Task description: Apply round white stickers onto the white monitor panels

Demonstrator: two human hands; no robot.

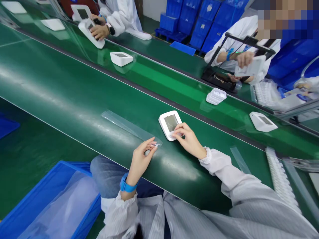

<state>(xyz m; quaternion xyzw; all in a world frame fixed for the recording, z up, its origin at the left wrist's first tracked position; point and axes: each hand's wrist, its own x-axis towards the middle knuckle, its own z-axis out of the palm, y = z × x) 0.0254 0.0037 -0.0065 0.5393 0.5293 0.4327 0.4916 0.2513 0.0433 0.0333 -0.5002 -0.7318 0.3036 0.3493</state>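
Blue bins (196, 20) are piled up at the back of a big work room, and a long green bench (50, 86) runs on a slant across the head view. Past it is a shiny green belt (159, 79) with a small stack of white shells (216, 96) on it. One person in white (128, 20) and another person in white (234, 33) are on the far side.

On the near side, a white digital monitor (170, 121) rests on the bench with its gray screen up. The right hand (190, 141) is the closer one, touching its low right corner. Finger and thumb are bent in toward each other there; I cannot tell if they pinch anything.

A long clear plastic strip (127, 126) lies left of the monitor. Its length runs from far left to near right, much like the bench's edge. The left hand (143, 156) is at the strip's near right end, thumb and fingers almost meeting; I cannot tell if they grip it. From this hand, the monitor is just ahead and to the right.
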